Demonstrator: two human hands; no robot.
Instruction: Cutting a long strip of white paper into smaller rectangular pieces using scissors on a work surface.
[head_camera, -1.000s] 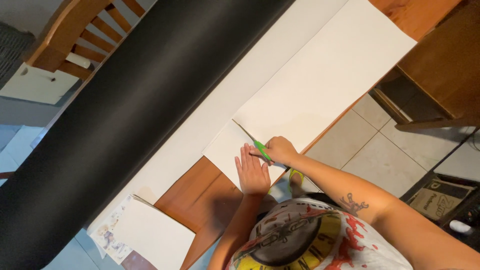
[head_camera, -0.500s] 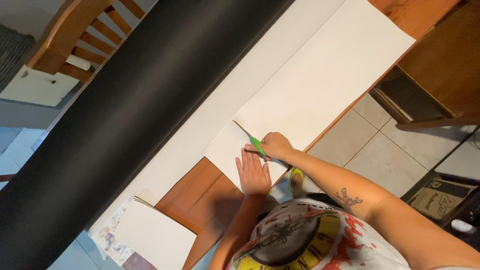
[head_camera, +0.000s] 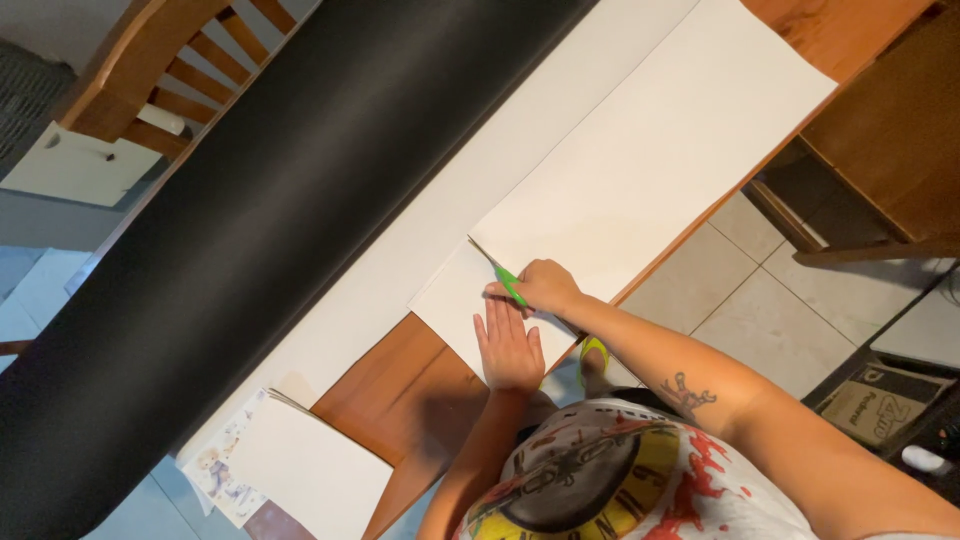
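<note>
Wooden table (head_camera: 395, 385) is filling the middle of the view, with pale floor tiles (head_camera: 730, 300) showing beside it. Nearest the camera, the person's printed shirt (head_camera: 590, 480) is taking up the bottom edge. Just beyond it the left hand (head_camera: 508, 345) is lying flat, fingers stretched out and together, pressing down on a small white sheet (head_camera: 455, 305) at the table's edge. Touching its fingertips, the right hand (head_camera: 545, 287) is curling closed around a green tool (head_camera: 508, 283), whose thin tip is pointing up and away onto the paper; whether it is a pair of scissors or a knife I cannot tell. The tip is sitting at the corner where the small sheet is meeting a large white sheet (head_camera: 640, 170), which is running off toward the table's far corner. At the lower left a white pad (head_camera: 305, 465) is resting on a printed page (head_camera: 215, 470). Farther off, a wide black sheet (head_camera: 250, 220) is stretching slantwise across the table. Beyond that, a wooden chair (head_camera: 150, 60) is standing
</note>
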